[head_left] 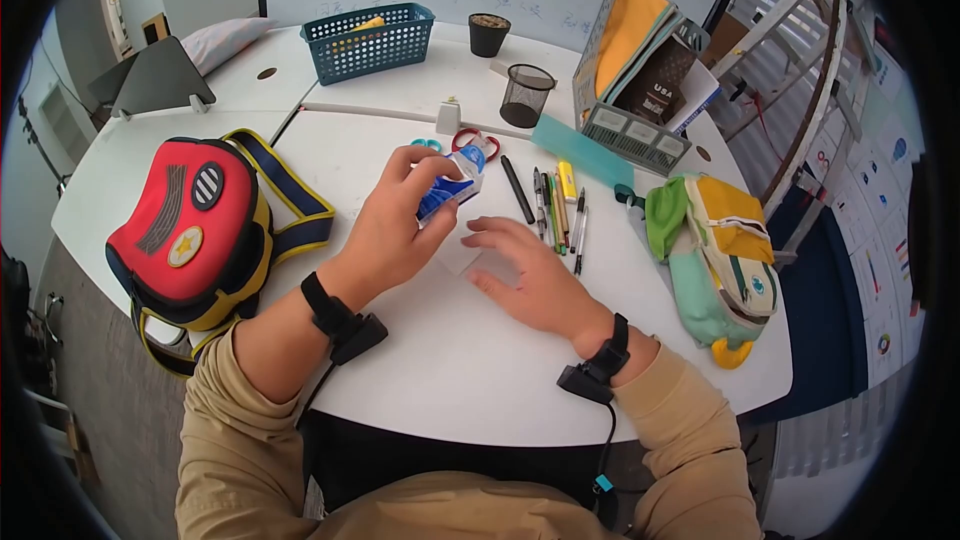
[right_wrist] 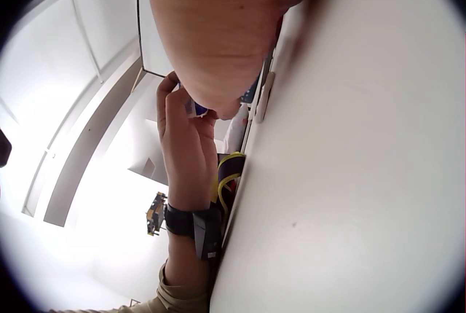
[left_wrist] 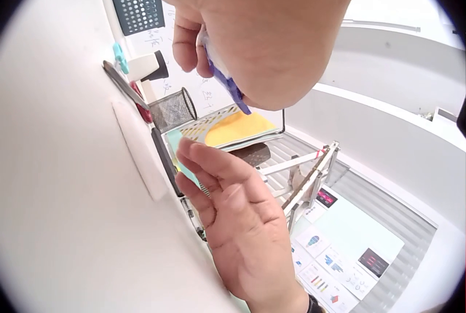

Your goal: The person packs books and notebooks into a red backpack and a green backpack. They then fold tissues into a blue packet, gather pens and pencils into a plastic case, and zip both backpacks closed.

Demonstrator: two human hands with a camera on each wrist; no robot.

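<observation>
My left hand [head_left: 385, 230] is raised over the middle of the table, its fingers and thumb gripping a small blue and white packet [head_left: 447, 196]. The packet's blue edge [left_wrist: 231, 88] shows below the left hand [left_wrist: 255, 29] in the left wrist view. To its right, my right hand [head_left: 535, 285] hovers with spread, slightly bent fingers and holds nothing. A flat whitish piece [left_wrist: 138, 149] lies on the table by the right fingertips; what it is, I cannot tell. In the right wrist view the left hand [right_wrist: 188, 149] is partly hidden behind the right hand [right_wrist: 218, 29].
A red backpack [head_left: 185, 220] lies left, a green and yellow bag [head_left: 710, 265] right. Pens [head_left: 548, 205], a black marker [head_left: 517, 188], red scissors [head_left: 490, 144] and a yellow box [head_left: 567, 181] lie beyond the hands. Behind stand a basket [head_left: 370, 48], mesh cup [head_left: 526, 98] and file rack [head_left: 635, 138].
</observation>
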